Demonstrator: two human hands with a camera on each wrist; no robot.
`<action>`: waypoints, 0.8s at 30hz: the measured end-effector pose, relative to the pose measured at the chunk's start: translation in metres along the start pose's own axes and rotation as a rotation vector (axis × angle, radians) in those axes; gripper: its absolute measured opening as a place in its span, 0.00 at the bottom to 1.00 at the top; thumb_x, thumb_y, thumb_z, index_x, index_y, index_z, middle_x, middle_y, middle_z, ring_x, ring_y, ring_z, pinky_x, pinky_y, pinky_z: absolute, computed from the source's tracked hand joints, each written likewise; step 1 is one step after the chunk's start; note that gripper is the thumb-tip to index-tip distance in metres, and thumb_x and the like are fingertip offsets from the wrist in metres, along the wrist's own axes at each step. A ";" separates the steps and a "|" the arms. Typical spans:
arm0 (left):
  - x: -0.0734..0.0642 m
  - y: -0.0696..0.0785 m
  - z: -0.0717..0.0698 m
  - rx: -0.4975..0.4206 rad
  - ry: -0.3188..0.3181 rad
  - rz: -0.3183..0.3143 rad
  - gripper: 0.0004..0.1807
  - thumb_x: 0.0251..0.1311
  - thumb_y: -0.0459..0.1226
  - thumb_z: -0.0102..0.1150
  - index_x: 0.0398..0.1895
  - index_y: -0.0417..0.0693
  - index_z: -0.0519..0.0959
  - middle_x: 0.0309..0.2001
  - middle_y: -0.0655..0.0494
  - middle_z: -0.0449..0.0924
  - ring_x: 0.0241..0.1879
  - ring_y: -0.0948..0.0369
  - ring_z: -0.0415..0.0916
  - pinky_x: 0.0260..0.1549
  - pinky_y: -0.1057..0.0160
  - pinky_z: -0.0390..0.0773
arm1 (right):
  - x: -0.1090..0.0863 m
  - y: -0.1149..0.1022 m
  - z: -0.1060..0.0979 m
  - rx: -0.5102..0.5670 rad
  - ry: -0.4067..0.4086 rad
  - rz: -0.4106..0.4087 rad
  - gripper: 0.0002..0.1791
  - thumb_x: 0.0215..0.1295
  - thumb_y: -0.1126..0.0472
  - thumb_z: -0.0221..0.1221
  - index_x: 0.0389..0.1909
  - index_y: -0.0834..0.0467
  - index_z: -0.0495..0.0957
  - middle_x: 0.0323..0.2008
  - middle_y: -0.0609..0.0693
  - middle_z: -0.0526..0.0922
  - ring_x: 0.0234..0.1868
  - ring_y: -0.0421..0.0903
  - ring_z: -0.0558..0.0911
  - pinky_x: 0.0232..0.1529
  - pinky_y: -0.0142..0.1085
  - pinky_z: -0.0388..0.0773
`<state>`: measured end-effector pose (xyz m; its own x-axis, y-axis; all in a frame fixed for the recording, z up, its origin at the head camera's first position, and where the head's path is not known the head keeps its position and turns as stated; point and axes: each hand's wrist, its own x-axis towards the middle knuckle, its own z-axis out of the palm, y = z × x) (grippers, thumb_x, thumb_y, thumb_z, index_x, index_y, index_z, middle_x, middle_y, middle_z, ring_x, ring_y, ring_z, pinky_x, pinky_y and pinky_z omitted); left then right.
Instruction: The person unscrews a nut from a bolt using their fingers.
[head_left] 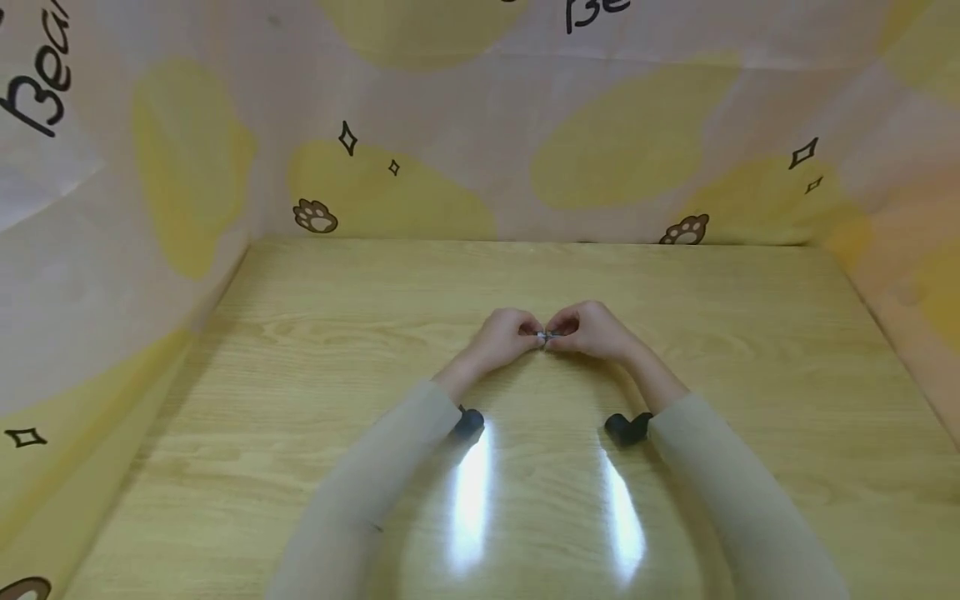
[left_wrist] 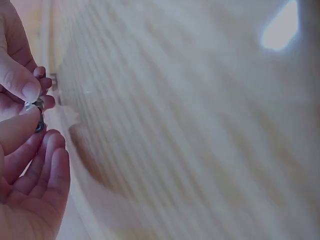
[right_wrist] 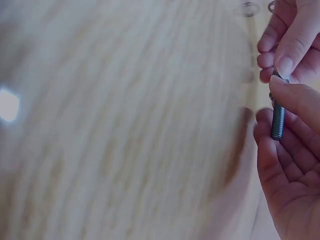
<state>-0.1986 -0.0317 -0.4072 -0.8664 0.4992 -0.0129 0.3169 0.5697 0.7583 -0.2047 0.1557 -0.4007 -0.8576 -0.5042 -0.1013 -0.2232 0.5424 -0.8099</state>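
Observation:
Out over the table, the left hand and right hand meet fingertip to fingertip around a small metal bolt. In the right wrist view, the right thumb and fingers pinch the bolt, and its dark threaded shank sticks out towards the right palm. The left hand pinches the other end, which fingertips mostly hide. A shiny metal part shows between the thumbs in the left wrist view, with a dark round end below it. Whether a separate nut sits on the bolt, I cannot tell.
The hands are above a light wood-grain table. A patterned cloth with yellow patches and paw prints rises behind it and along both sides. Black wrist-worn pieces stick out by the sleeves. Bright reflections lie on the near tabletop.

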 end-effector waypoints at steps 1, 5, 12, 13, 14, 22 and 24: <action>-0.002 -0.001 0.000 -0.021 0.000 -0.001 0.06 0.59 0.33 0.60 0.35 0.38 0.82 0.34 0.52 0.82 0.36 0.61 0.76 0.38 0.69 0.74 | -0.001 0.000 0.000 0.010 -0.007 0.003 0.10 0.53 0.65 0.67 0.36 0.65 0.82 0.33 0.54 0.84 0.34 0.44 0.81 0.35 0.31 0.77; -0.010 -0.002 -0.003 -0.134 0.006 -0.015 0.07 0.58 0.33 0.60 0.36 0.38 0.82 0.35 0.52 0.82 0.36 0.62 0.77 0.38 0.69 0.76 | -0.004 -0.004 0.001 0.059 -0.020 0.016 0.11 0.52 0.65 0.68 0.36 0.64 0.81 0.32 0.52 0.84 0.35 0.44 0.81 0.34 0.32 0.78; -0.018 0.000 -0.012 -0.323 0.013 -0.077 0.10 0.57 0.36 0.62 0.39 0.39 0.82 0.38 0.52 0.82 0.38 0.62 0.79 0.39 0.67 0.77 | -0.008 -0.013 0.000 0.137 -0.003 0.011 0.10 0.52 0.64 0.68 0.34 0.62 0.80 0.33 0.52 0.84 0.35 0.47 0.82 0.33 0.34 0.79; -0.019 0.001 -0.012 -0.339 0.019 -0.085 0.10 0.57 0.36 0.63 0.39 0.39 0.82 0.39 0.52 0.82 0.39 0.61 0.79 0.39 0.67 0.78 | -0.010 -0.015 -0.001 0.145 0.004 -0.001 0.09 0.52 0.64 0.68 0.34 0.62 0.80 0.33 0.53 0.84 0.35 0.47 0.82 0.34 0.34 0.79; -0.019 0.002 -0.013 -0.355 0.024 -0.096 0.10 0.56 0.36 0.63 0.39 0.40 0.82 0.39 0.52 0.82 0.39 0.61 0.79 0.39 0.66 0.78 | -0.011 -0.016 -0.001 0.151 0.013 -0.013 0.09 0.52 0.65 0.68 0.34 0.63 0.81 0.33 0.53 0.84 0.35 0.47 0.82 0.35 0.34 0.79; -0.024 0.005 -0.014 -0.484 0.032 -0.152 0.11 0.55 0.37 0.65 0.39 0.40 0.82 0.37 0.51 0.82 0.38 0.57 0.80 0.39 0.61 0.80 | -0.018 -0.025 -0.002 0.184 0.047 -0.053 0.07 0.51 0.68 0.68 0.32 0.63 0.81 0.33 0.54 0.83 0.34 0.47 0.82 0.36 0.33 0.79; -0.027 0.006 -0.015 -0.520 0.021 -0.149 0.11 0.55 0.36 0.65 0.39 0.39 0.82 0.37 0.50 0.83 0.39 0.55 0.81 0.40 0.59 0.80 | -0.020 -0.027 -0.002 0.193 0.047 -0.060 0.07 0.51 0.69 0.67 0.32 0.63 0.81 0.33 0.55 0.83 0.34 0.47 0.82 0.36 0.33 0.79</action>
<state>-0.1797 -0.0517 -0.3927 -0.8965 0.4216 -0.1364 -0.0384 0.2326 0.9718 -0.1825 0.1522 -0.3761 -0.8674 -0.4970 -0.0263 -0.1850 0.3711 -0.9100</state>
